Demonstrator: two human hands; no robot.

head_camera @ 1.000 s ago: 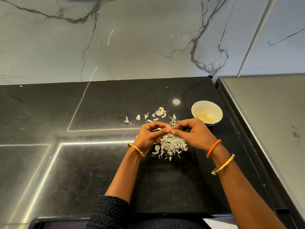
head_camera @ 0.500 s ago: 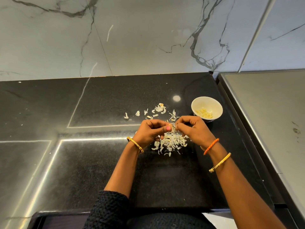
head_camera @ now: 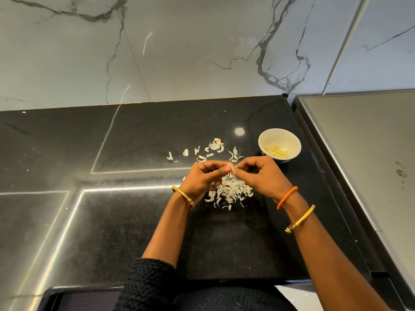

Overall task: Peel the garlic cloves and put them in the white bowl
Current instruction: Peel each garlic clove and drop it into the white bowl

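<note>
Both forearms reach forward and angle inward so the hands meet in the middle. The left hand (head_camera: 203,177) has its fingers curled, thumb pressed toward the right hand. The right hand (head_camera: 260,176) is curled too, its fingertips pinching against the left thumb. Bangles circle both wrists.

Countertop (head_camera: 125,221): black, speckled. Wall (head_camera: 202,46): white marble, grey veins. Bowl (head_camera: 279,138): white; cloves (head_camera: 276,151) pale yellow. Skins (head_camera: 231,191): off-white. Wristband (head_camera: 286,197): orange.
</note>
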